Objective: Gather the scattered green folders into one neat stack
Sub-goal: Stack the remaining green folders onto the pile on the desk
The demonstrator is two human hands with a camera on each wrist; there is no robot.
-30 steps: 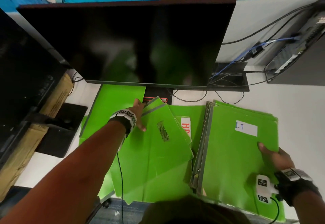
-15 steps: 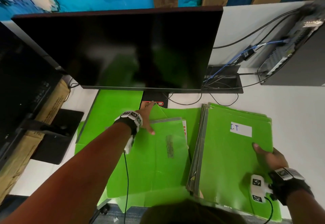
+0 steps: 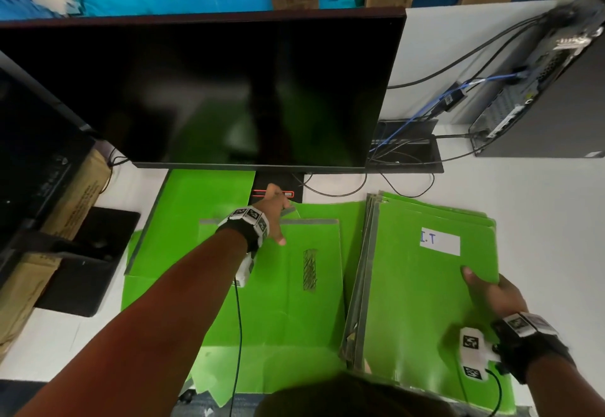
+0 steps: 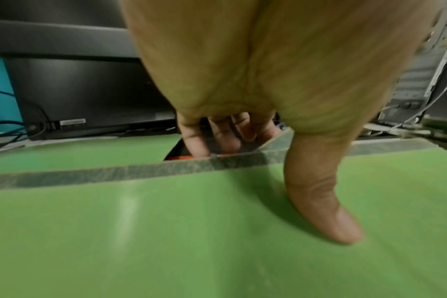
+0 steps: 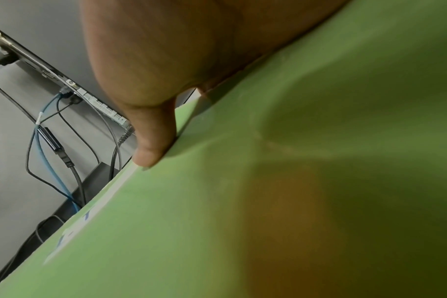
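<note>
A green folder with a scribbled mark (image 3: 294, 292) lies square in the middle of the desk on other loose green folders (image 3: 203, 200). My left hand (image 3: 274, 212) grips its far edge: the fingers (image 4: 217, 139) curl over the grey spine and the thumb (image 4: 327, 211) presses on top. To the right sits a stack of green folders (image 3: 419, 302) with a white "I.T" label (image 3: 439, 244). My right hand (image 3: 487, 289) holds its right edge, thumb (image 5: 153, 141) on the top folder (image 5: 242, 201); the other fingers are hidden underneath.
A large black monitor (image 3: 212, 89) overhangs the far folders, its stand base (image 3: 278, 187) just beyond my left hand. A second monitor (image 3: 32, 154) and cardboard box (image 3: 75, 194) stand left. A computer tower (image 3: 540, 89) and cables (image 3: 409, 135) are at the back right of the white desk (image 3: 540, 213).
The scribbled folder has turned from tilted to square with the stack and now covers the red-lettered label. My left hand has shifted toward the monitor stand. The right hand kept its hold.
</note>
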